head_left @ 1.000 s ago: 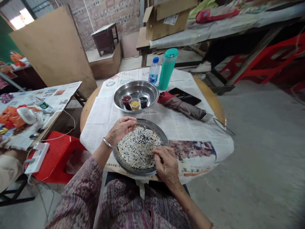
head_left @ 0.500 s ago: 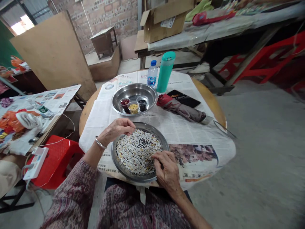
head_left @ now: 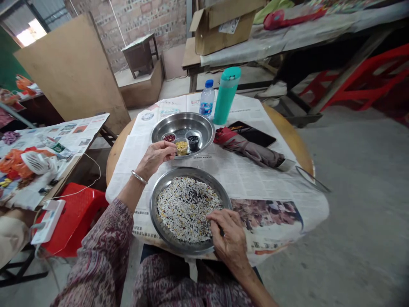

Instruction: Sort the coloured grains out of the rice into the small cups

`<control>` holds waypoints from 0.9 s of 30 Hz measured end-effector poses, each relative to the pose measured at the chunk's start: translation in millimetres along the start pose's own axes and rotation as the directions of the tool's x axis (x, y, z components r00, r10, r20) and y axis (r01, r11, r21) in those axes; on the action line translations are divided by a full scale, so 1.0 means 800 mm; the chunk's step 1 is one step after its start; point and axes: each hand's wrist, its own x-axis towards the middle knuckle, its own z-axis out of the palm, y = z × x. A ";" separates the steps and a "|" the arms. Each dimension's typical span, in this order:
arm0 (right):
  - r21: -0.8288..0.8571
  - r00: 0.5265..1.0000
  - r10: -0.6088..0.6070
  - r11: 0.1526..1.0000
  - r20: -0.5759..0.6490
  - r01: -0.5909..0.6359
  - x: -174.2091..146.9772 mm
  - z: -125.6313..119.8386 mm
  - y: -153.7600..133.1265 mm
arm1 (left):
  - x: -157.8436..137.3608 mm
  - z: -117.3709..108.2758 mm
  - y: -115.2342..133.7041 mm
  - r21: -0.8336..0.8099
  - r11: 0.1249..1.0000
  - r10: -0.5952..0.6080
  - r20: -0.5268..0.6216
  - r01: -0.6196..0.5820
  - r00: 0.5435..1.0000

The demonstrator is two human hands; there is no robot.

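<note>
- By the yellow-grain cup [head_left: 182, 148], our left hand [head_left: 154, 159] pinches narrow, its hold too small to tell.
- Over the plate [head_left: 154, 204], our right hand [head_left: 229, 239] bunches narrow, contents hidden.
- Inside it, mixed grains [head_left: 185, 209] seem light, hard, slippery; we'd pinch singly.

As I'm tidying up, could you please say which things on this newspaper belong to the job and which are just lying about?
Likely in use: tray, mixed grains, steel basin, three cups.
Likely unrelated: blue-capped bottle, teal flask, grey bundle, flat black object.
</note>
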 end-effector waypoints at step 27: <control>0.002 0.999 0.049 0.999 0.008 -0.049 0.000 0.000 -0.001 | -0.038 0.023 -0.036 0.255 0.961 0.119 -0.020 -0.110 0.993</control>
